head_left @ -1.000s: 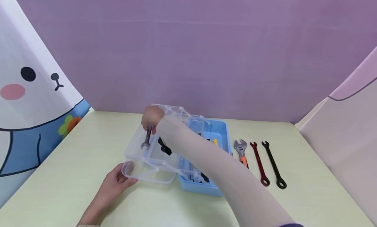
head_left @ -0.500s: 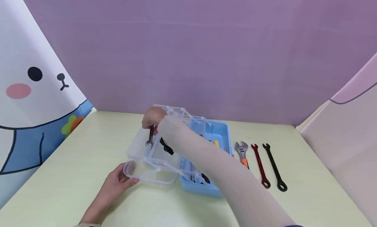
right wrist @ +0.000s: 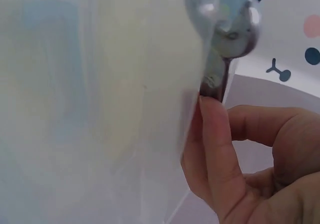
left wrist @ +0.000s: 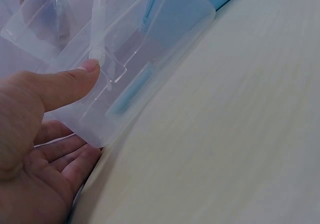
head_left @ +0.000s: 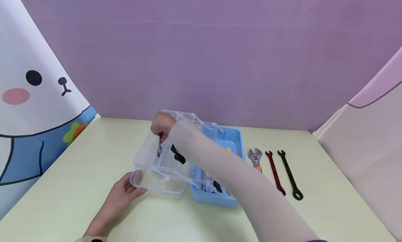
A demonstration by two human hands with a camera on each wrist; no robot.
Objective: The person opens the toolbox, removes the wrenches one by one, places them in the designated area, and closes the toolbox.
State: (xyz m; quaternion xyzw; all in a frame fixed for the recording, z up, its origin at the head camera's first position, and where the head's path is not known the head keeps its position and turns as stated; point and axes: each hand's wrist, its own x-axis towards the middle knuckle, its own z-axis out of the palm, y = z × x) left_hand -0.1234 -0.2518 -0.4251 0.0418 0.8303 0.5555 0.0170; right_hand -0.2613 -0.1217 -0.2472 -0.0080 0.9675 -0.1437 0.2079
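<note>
Right hand (head_left: 163, 122): the fingers (right wrist: 217, 129) are drawn together in a pinch, parted only by the shank of a silver wrench (head_left: 159, 148). The wrench hangs directly below these fingertips, head downward, within the outline of the left compartment of a clear tray (head_left: 145, 156); whether its head touches the tray floor cannot be told.

Left hand (head_left: 121, 193): the thumb and the other fingers are moderately parted and grip between them the near left corner of a clear lid (head_left: 163, 191), the thumb on its near side. The lid extends rightward from these fingers, at the near end of the tray.

Just right of the right fingers, and slightly nearer the person, a black item (head_left: 179, 155) lies in the tray's next compartment. Farther right stands a blue box (head_left: 215, 200), partly covered by the right sleeve (head_left: 226, 172). Well to the right of both hands' fingers, on the desk (head_left: 150, 221), lie, in order, an adjustable wrench (head_left: 255, 157), a red wrench (head_left: 274, 169) and a black wrench (head_left: 289, 174).
</note>
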